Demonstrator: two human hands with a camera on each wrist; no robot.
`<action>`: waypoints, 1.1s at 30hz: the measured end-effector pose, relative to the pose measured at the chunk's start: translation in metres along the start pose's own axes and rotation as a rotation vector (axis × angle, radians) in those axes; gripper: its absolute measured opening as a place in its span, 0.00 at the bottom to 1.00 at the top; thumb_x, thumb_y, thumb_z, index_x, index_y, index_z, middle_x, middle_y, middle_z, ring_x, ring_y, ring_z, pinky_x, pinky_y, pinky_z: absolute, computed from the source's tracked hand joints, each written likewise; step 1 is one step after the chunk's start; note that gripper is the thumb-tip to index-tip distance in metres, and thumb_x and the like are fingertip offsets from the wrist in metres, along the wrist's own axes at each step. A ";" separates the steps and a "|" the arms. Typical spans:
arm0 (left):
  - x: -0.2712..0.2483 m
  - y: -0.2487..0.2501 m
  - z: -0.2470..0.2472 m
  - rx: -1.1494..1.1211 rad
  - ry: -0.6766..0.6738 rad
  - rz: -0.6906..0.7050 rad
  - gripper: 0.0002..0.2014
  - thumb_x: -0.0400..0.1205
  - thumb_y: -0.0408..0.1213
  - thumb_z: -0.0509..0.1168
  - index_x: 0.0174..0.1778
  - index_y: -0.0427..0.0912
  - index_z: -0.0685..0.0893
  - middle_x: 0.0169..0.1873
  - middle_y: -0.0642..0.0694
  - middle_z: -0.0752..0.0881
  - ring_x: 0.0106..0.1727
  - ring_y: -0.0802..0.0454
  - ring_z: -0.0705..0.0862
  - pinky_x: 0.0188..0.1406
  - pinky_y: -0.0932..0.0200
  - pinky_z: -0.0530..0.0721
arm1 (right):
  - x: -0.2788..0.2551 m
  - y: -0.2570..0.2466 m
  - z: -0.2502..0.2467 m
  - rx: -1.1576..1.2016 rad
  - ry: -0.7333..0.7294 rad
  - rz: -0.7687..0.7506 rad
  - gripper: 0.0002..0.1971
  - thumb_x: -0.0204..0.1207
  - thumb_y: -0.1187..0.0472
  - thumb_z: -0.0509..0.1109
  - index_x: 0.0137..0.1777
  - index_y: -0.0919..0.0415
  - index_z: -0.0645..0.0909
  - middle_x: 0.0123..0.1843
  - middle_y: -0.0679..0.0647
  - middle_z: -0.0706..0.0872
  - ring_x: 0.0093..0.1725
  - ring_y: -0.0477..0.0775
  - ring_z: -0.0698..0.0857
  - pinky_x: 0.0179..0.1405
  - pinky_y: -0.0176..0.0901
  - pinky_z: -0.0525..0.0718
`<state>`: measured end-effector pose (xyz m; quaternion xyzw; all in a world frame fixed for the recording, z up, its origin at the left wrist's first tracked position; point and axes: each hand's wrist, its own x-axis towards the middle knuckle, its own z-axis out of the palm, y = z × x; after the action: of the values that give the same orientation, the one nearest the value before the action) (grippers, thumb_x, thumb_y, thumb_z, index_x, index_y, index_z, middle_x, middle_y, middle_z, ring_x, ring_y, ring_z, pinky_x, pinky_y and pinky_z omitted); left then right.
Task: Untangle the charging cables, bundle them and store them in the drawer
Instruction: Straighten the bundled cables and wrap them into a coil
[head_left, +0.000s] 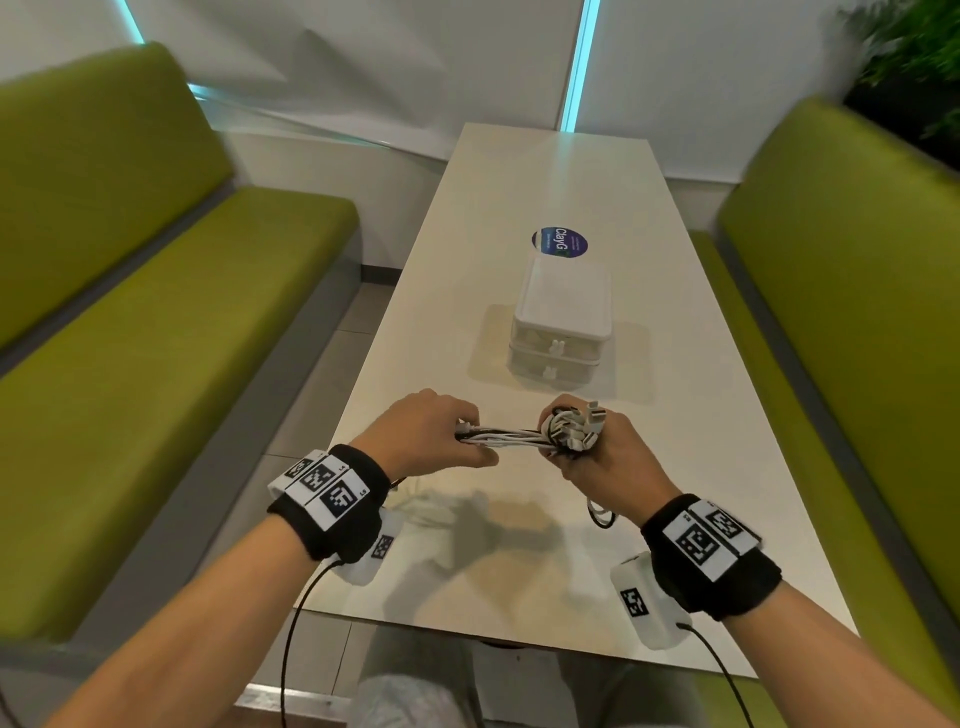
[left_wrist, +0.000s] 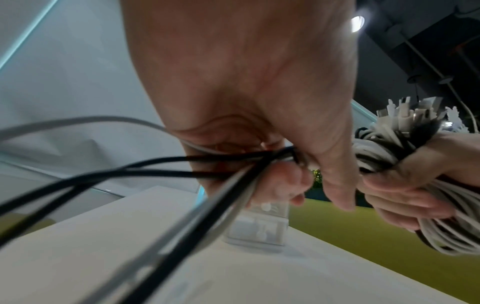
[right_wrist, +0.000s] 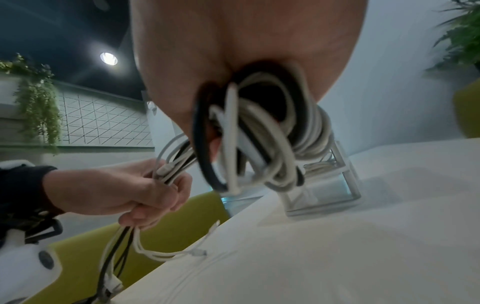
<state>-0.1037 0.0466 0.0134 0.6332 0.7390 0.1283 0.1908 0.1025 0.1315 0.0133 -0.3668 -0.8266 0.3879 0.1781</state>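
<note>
1. Head view: a person sits at a long, smooth, pale table (head_left: 561, 171), both forearms reaching out over its near end.
2. The left hand (head_left: 426, 431) is curled around a straight run of thin white and black charging cables (head_left: 501, 435), with the thumb pressed against the fingers.
3. The right hand (head_left: 597, 457) is closed in a fist around the coiled part of the same cables, a rounded, wound bundle (head_left: 563, 428).
4. Several flat white plugs (head_left: 589, 415) stick up out of the top of the fist.
5. The cable run is stretched nearly level between the two hands, above the table.
6. A small loop of cable hangs below the right hand.
7. Left wrist view: loose black and grey cable ends trail from the left hand toward the camera, blurred.
8. Beyond the hands, near the table's middle, stands a small drawer unit (head_left: 561, 317) of translucent white plastic, boxy with rounded corners; its two stacked drawers, each with a small knob, are shut.
9. A round, dark blue sticker (head_left: 560, 242) lies flat on the table just behind the unit.
10. Green padded benches (head_left: 156, 291) run along both sides of the table.
11. Each wrist wears a black fabric band (head_left: 332, 499) with square black-and-white markers.
</note>
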 end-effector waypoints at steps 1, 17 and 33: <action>0.000 0.000 -0.001 -0.019 0.002 -0.003 0.19 0.73 0.61 0.71 0.29 0.51 0.78 0.22 0.51 0.81 0.24 0.55 0.78 0.25 0.60 0.70 | 0.001 -0.001 0.000 0.040 0.031 0.034 0.12 0.72 0.67 0.73 0.39 0.47 0.78 0.37 0.44 0.83 0.36 0.51 0.81 0.43 0.50 0.83; 0.008 0.046 0.030 -0.660 0.294 -0.025 0.23 0.87 0.56 0.55 0.33 0.43 0.70 0.26 0.52 0.71 0.28 0.56 0.70 0.34 0.55 0.67 | -0.004 0.006 0.027 0.669 0.203 0.280 0.16 0.74 0.55 0.77 0.32 0.60 0.74 0.22 0.53 0.76 0.22 0.56 0.78 0.32 0.52 0.80; 0.009 0.059 0.040 -1.115 -0.080 -0.057 0.32 0.86 0.61 0.37 0.83 0.50 0.63 0.73 0.59 0.70 0.74 0.64 0.68 0.62 0.85 0.67 | 0.010 0.005 0.014 0.565 0.084 -0.055 0.34 0.60 0.58 0.84 0.65 0.66 0.75 0.58 0.57 0.87 0.60 0.49 0.87 0.60 0.42 0.84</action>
<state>-0.0342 0.0635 0.0018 0.4206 0.5681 0.4704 0.5283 0.0901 0.1336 0.0005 -0.2959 -0.6873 0.5824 0.3178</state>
